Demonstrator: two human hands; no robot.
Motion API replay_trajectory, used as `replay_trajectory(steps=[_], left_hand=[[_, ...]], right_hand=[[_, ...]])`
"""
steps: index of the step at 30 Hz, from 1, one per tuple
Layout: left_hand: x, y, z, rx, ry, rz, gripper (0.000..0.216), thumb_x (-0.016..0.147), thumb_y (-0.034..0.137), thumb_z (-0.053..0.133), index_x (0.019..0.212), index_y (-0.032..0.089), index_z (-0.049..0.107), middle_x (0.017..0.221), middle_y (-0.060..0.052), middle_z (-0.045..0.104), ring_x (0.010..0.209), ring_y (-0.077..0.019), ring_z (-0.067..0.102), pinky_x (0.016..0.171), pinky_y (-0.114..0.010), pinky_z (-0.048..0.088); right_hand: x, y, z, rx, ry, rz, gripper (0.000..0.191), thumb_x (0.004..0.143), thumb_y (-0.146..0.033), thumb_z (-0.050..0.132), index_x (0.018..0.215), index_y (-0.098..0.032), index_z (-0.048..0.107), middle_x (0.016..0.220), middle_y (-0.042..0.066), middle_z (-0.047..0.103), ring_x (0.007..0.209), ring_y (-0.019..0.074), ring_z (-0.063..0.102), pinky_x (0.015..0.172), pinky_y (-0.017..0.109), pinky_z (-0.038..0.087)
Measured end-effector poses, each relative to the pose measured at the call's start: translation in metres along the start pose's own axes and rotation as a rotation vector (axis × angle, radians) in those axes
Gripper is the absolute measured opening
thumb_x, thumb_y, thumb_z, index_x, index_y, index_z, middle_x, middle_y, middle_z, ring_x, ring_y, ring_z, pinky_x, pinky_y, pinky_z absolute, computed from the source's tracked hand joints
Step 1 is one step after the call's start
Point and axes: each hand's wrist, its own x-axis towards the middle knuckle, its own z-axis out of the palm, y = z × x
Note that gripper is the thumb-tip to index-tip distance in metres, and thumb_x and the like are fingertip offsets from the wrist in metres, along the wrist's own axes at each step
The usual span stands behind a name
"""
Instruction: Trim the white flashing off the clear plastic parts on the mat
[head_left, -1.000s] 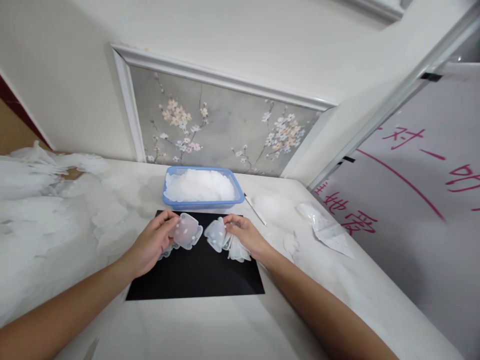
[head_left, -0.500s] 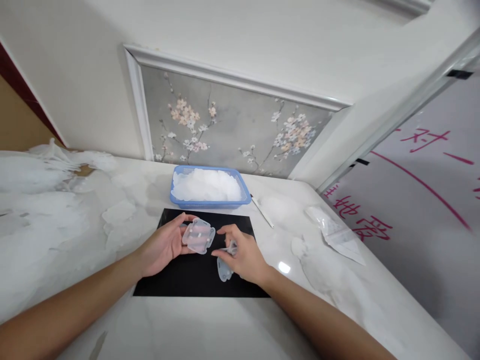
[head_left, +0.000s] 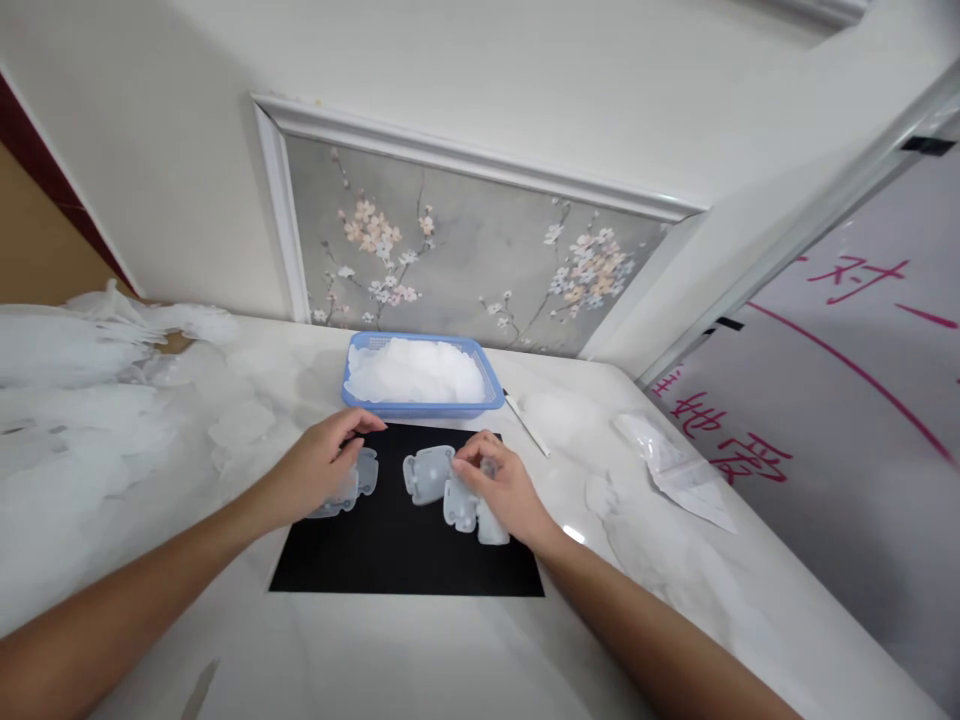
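Observation:
My left hand [head_left: 319, 465] is over the left part of the black mat [head_left: 360, 565], its thumb and fingers apart. Under and beside it lie thin translucent plastic pieces [head_left: 367, 472] with lobed edges, partly covered by the hand. On the right part of the mat, my right hand [head_left: 504, 490] pinches a translucent plastic piece [head_left: 460, 505] between thumb and fingertips. One similar plastic piece [head_left: 431, 474] lies flat just left of those fingertips. Another plastic piece [head_left: 492, 526] shows below the right hand, which partly hides it.
Behind the mat stands a blue basket [head_left: 420, 410] heaped with white translucent pieces. A white pen-like tool [head_left: 527, 425] lies to its right. A clear plastic bag [head_left: 675, 470] rests farther right. Large piles of translucent pieces [head_left: 82, 430] cover the table's left side.
My left hand has moved left and no longer holds up the plastic piece. My right hand has shifted slightly right; separate pieces now show on the mat around it.

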Motion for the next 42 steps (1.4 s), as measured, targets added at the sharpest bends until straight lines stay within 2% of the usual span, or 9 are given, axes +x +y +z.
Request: replay_trajectory(steps=[4, 7, 12, 17, 21, 25, 28, 34, 42], left_hand=[[-0.001, -0.012, -0.011, 0.325, -0.125, 0.052, 0.033, 0.086, 0.04, 0.05, 0.112, 0.024, 0.062, 0.119, -0.008, 0.064, 0.112, -0.0278, 0.057, 0.096, -0.042, 0.044], [-0.002, -0.024, -0.003, 0.459, -0.148, 0.097, 0.036, 0.082, 0.036, 0.056, 0.114, 0.022, 0.063, 0.112, -0.009, 0.063, 0.104, -0.0287, 0.058, 0.089, -0.042, 0.045], [0.001, -0.035, 0.008, 0.461, -0.085, 0.135, 0.037, 0.077, 0.03, 0.06, 0.113, 0.025, 0.065, 0.098, -0.006, 0.06, 0.098, -0.0281, 0.056, 0.084, -0.041, 0.046], [0.006, -0.02, 0.006, 0.414, 0.022, 0.132, 0.017, 0.079, 0.035, 0.059, 0.072, 0.024, 0.07, 0.085, -0.006, 0.063, 0.091, -0.0278, 0.055, 0.085, -0.045, 0.043], [0.004, -0.003, 0.005, 0.156, 0.19, 0.085, 0.025, 0.077, 0.045, 0.065, 0.066, 0.023, 0.063, 0.104, -0.006, 0.07, 0.107, -0.0311, 0.056, 0.097, -0.05, 0.039], [0.0, 0.005, 0.009, -0.475, 0.061, -0.222, 0.033, 0.081, 0.056, 0.061, 0.081, 0.023, 0.056, 0.106, -0.008, 0.073, 0.094, -0.026, 0.068, 0.086, -0.043, 0.052], [-0.003, 0.004, 0.016, -0.795, 0.002, -0.396, 0.033, 0.081, 0.049, 0.066, 0.096, 0.022, 0.057, 0.109, -0.01, 0.074, 0.093, -0.0257, 0.072, 0.083, -0.04, 0.056], [-0.002, 0.0, 0.019, -1.018, -0.065, -0.499, 0.035, 0.082, 0.038, 0.068, 0.11, 0.019, 0.062, 0.122, -0.016, 0.068, 0.104, -0.0311, 0.069, 0.087, -0.045, 0.059], [0.0, 0.01, 0.013, -1.154, -0.096, -0.527, 0.044, 0.091, 0.046, 0.052, 0.121, 0.014, 0.056, 0.131, -0.021, 0.061, 0.12, -0.0359, 0.059, 0.092, -0.054, 0.054]], right_hand=[[0.017, 0.008, -0.01, 0.301, -0.062, 0.347, 0.033, 0.066, -0.046, 0.076, 0.07, -0.019, 0.058, 0.063, -0.002, 0.058, 0.056, 0.0125, 0.051, 0.056, 0.027, 0.04], [0.023, 0.009, -0.013, 0.465, -0.094, 0.477, 0.04, 0.054, -0.041, 0.084, 0.074, -0.019, 0.059, 0.063, -0.001, 0.064, 0.053, 0.0129, 0.055, 0.053, 0.026, 0.041], [0.025, 0.006, -0.015, 0.526, -0.161, 0.519, 0.041, 0.049, -0.034, 0.086, 0.08, -0.017, 0.065, 0.067, 0.001, 0.069, 0.053, 0.0134, 0.06, 0.053, 0.025, 0.044], [0.025, 0.008, -0.016, 0.525, -0.173, 0.506, 0.039, 0.049, -0.032, 0.087, 0.078, -0.016, 0.067, 0.067, 0.0, 0.069, 0.054, 0.0123, 0.06, 0.054, 0.024, 0.044], [0.025, 0.008, -0.017, 0.541, -0.171, 0.535, 0.041, 0.047, -0.03, 0.088, 0.078, -0.015, 0.067, 0.07, 0.002, 0.072, 0.055, 0.0124, 0.061, 0.055, 0.024, 0.046], [0.025, 0.008, -0.018, 0.544, -0.178, 0.539, 0.042, 0.047, -0.032, 0.088, 0.079, -0.015, 0.067, 0.068, 0.001, 0.071, 0.051, 0.0112, 0.06, 0.052, 0.023, 0.044], [0.025, 0.01, -0.019, 0.542, -0.189, 0.527, 0.041, 0.048, -0.032, 0.088, 0.079, -0.015, 0.067, 0.067, 0.0, 0.071, 0.051, 0.0108, 0.059, 0.052, 0.023, 0.044], [0.027, 0.017, -0.021, 0.557, -0.209, 0.527, 0.041, 0.046, -0.031, 0.09, 0.076, -0.015, 0.067, 0.066, -0.001, 0.07, 0.052, 0.0105, 0.059, 0.054, 0.023, 0.043], [0.026, 0.016, -0.024, 0.606, -0.274, 0.499, 0.036, 0.053, -0.034, 0.088, 0.072, -0.017, 0.064, 0.066, -0.001, 0.069, 0.051, 0.0107, 0.059, 0.054, 0.023, 0.042]])
